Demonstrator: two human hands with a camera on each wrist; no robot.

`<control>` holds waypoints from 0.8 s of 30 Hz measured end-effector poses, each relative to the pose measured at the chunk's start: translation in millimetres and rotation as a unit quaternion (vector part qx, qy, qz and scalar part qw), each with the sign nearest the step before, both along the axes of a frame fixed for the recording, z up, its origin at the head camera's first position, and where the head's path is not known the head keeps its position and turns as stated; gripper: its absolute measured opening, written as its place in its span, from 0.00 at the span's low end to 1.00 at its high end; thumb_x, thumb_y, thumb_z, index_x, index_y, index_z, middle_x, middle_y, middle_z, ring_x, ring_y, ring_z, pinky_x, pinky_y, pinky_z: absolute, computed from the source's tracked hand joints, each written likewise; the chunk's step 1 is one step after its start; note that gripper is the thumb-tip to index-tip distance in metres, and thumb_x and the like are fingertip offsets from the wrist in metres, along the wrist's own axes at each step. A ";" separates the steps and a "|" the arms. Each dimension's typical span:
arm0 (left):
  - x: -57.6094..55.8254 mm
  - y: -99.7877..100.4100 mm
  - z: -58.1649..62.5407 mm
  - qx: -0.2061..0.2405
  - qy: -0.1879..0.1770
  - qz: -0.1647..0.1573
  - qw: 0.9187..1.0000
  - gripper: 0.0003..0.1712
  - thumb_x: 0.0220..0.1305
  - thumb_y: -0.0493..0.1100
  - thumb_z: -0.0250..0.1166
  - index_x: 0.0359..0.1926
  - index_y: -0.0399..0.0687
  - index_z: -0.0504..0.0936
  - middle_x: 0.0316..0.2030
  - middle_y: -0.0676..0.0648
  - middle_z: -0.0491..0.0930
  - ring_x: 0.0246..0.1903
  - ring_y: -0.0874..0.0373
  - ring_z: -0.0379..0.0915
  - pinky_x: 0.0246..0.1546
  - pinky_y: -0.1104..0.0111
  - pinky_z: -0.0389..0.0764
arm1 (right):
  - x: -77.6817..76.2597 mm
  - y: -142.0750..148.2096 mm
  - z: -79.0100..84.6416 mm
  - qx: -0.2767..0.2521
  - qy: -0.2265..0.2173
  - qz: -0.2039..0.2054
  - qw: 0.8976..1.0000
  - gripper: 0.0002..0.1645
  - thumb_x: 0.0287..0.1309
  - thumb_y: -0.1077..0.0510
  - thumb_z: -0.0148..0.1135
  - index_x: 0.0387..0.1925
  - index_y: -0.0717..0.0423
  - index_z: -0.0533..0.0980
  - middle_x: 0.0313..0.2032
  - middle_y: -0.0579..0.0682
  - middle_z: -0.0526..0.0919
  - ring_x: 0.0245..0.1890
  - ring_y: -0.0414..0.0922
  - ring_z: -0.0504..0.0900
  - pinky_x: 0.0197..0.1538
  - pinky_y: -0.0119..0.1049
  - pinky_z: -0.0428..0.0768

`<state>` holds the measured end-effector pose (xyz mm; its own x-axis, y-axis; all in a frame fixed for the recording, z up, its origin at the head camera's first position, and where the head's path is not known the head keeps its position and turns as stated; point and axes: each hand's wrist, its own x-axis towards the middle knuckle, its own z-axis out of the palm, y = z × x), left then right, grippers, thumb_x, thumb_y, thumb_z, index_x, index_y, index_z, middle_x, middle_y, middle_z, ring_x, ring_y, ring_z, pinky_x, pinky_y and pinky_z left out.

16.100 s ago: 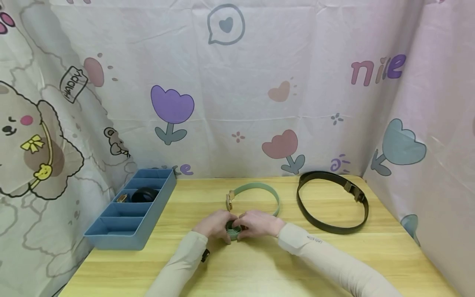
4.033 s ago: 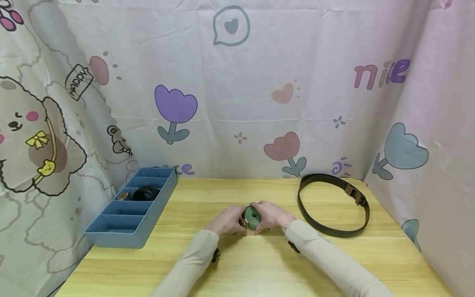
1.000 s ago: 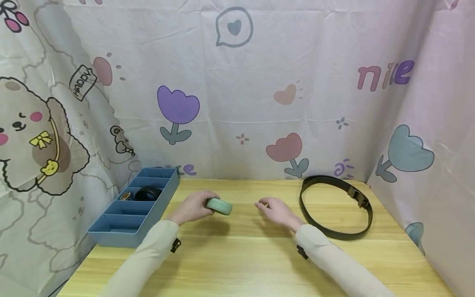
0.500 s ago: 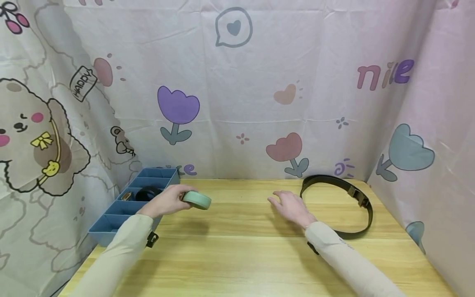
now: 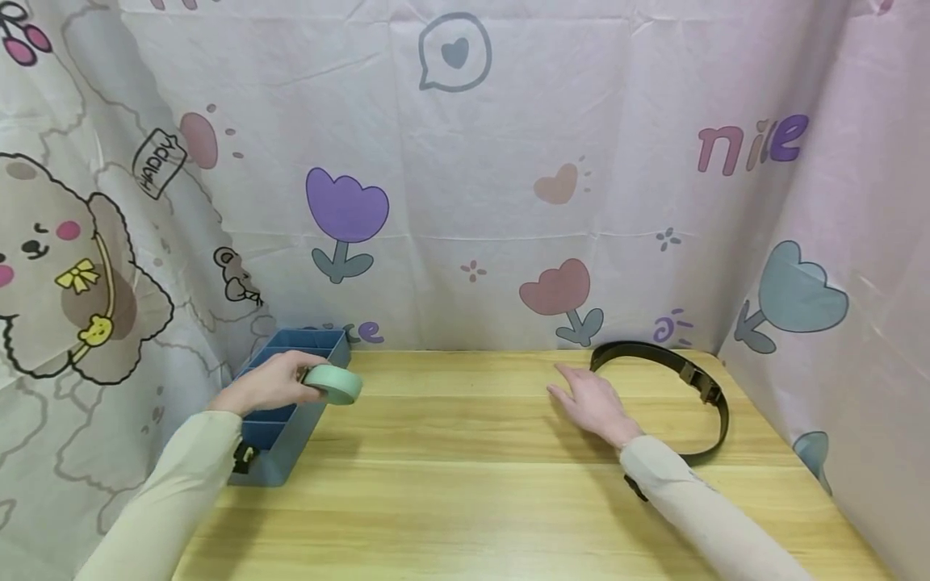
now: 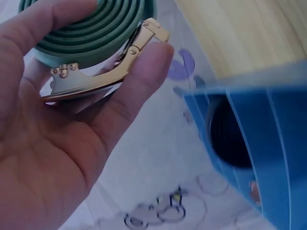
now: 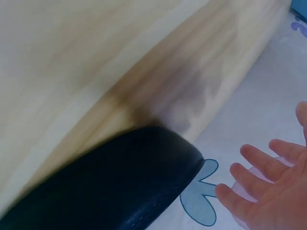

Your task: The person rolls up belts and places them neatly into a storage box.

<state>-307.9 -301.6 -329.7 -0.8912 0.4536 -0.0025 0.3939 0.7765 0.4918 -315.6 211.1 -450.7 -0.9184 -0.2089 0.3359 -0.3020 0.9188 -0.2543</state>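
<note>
My left hand [image 5: 272, 382] holds a rolled green belt [image 5: 336, 384] above the table, in front of the blue divided tray [image 5: 289, 452]. In the left wrist view the belt's coils [image 6: 96, 40] show, and fingers and thumb grip the roll by its gold buckle [image 6: 108, 79]. My right hand [image 5: 596, 405] is empty, fingers spread, just left of a black belt [image 5: 721, 420] that lies in a loop on the table. The right wrist view shows those relaxed fingers beside the dark belt strap [image 7: 115, 184].
In a tray compartment sits a rolled black belt [image 6: 229, 136], hidden behind my left hand in the head view. The tray stands at the table's left side. A printed curtain [image 5: 465, 186] hangs behind and on both sides of the wooden table [image 5: 450, 484].
The green belt was rolled up between both hands; my left hand then lifted it and carried it left to the tray. My right hand moved right, toward the black belt, its fingers spreading.
</note>
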 end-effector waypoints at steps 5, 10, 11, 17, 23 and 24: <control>-4.5 -21.1 13.2 -0.054 0.028 0.028 0.998 0.12 0.54 0.37 0.68 0.41 0.49 0.82 0.32 0.48 0.77 0.28 0.56 0.69 0.29 0.64 0.71 | -0.2 5.8 -0.3 0.005 0.010 -0.010 1.000 0.32 0.70 0.42 0.51 0.66 0.55 0.69 0.59 0.62 0.78 0.59 0.62 0.76 0.58 0.59 0.72; -10.2 -39.5 16.2 -0.128 0.041 0.058 0.989 0.08 0.52 0.38 0.69 0.36 0.48 0.81 0.29 0.49 0.73 0.28 0.54 0.64 0.31 0.61 0.64 | 1.1 7.4 -2.5 0.002 0.001 -0.007 1.000 0.32 0.70 0.41 0.51 0.65 0.56 0.70 0.59 0.63 0.78 0.59 0.62 0.76 0.58 0.60 0.71; -11.0 -42.8 15.8 -0.139 0.037 0.065 0.988 0.09 0.52 0.38 0.69 0.36 0.47 0.81 0.29 0.49 0.73 0.28 0.54 0.64 0.31 0.61 0.64 | 1.5 7.4 -2.8 0.003 0.000 -0.005 1.000 0.32 0.70 0.41 0.50 0.65 0.56 0.70 0.58 0.63 0.78 0.58 0.62 0.76 0.58 0.60 0.71; -14.8 -55.6 4.1 -0.199 0.011 0.094 0.975 0.19 0.50 0.35 0.71 0.46 0.37 0.82 0.34 0.42 0.79 0.28 0.51 0.67 0.30 0.60 0.69 | 2.1 6.8 -3.9 0.004 -0.003 -0.002 1.000 0.32 0.70 0.40 0.49 0.65 0.56 0.69 0.58 0.63 0.78 0.58 0.61 0.76 0.59 0.60 0.71; -17.3 -59.3 -15.2 -0.247 0.017 0.109 0.963 0.24 0.50 0.31 0.68 0.52 0.36 0.81 0.38 0.38 0.81 0.30 0.49 0.69 0.31 0.58 0.71 | 1.8 4.4 -5.4 -0.004 -0.013 -0.004 1.000 0.34 0.70 0.41 0.51 0.67 0.58 0.67 0.58 0.65 0.78 0.58 0.62 0.76 0.59 0.60 0.71; -17.7 -59.9 -18.2 -0.249 0.017 0.109 0.962 0.23 0.51 0.29 0.67 0.52 0.36 0.81 0.39 0.37 0.81 0.30 0.48 0.69 0.32 0.57 0.71 | 1.9 3.6 -5.7 -0.005 -0.016 -0.004 1.000 0.35 0.70 0.41 0.51 0.68 0.58 0.66 0.58 0.65 0.78 0.58 0.63 0.76 0.59 0.60 0.71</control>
